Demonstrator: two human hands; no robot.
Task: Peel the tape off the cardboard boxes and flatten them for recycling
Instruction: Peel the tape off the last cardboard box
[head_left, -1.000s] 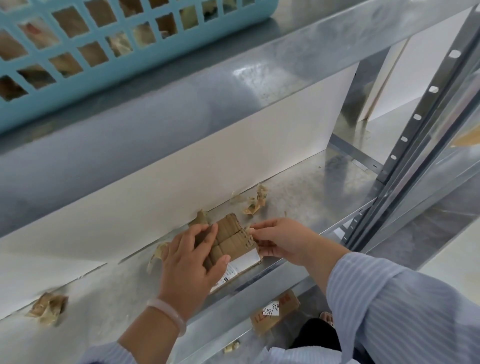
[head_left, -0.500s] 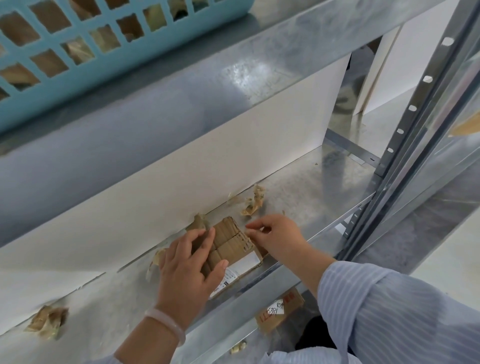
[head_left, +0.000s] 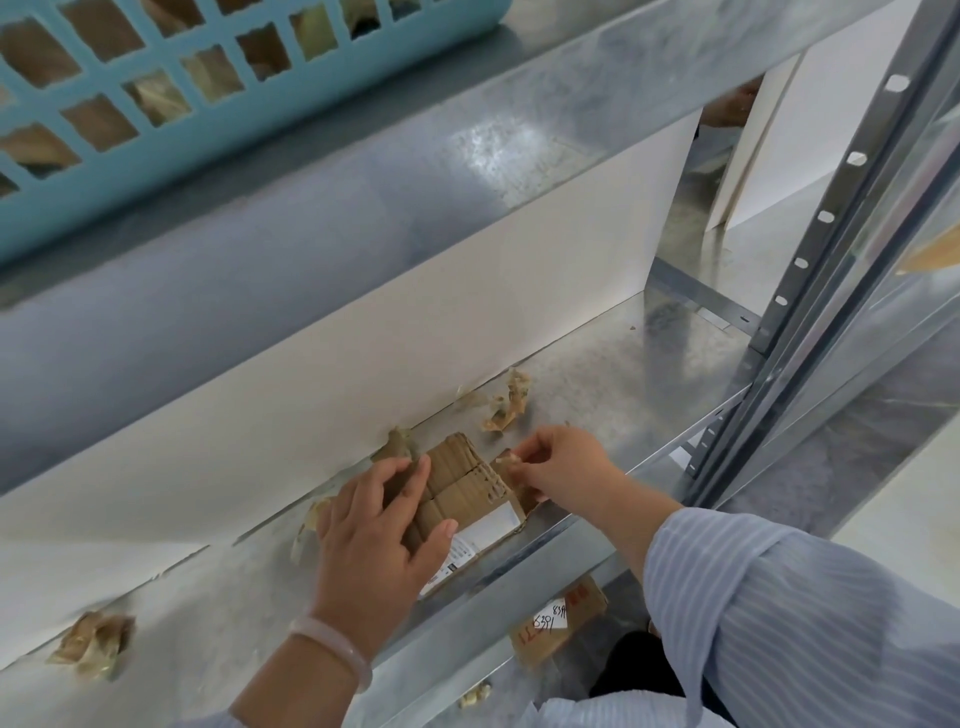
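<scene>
On the shelf (head_left: 597, 374), left grip (head_left: 379, 535) flat on cardboard box (head_left: 467, 483) (fingers (head_left: 413, 480) spread), right grip (head_left: 561, 467) pinching tape (head_left: 508, 460)

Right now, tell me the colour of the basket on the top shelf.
The basket is light blue, seen best in the head view.

Storeroom, galvanised metal shelving (head_left: 613, 374), blue basket (head_left: 218, 135)

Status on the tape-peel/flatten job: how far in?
Done: crumpled tape scraps lie on the shelf, so some peeling has happened. In hand: the left hand presses the small box down while the right hand pinches a tape end at its edge. Left: finish that strip and flatten the box; another cardboard piece lies on the floor below, condition unclear.
</scene>
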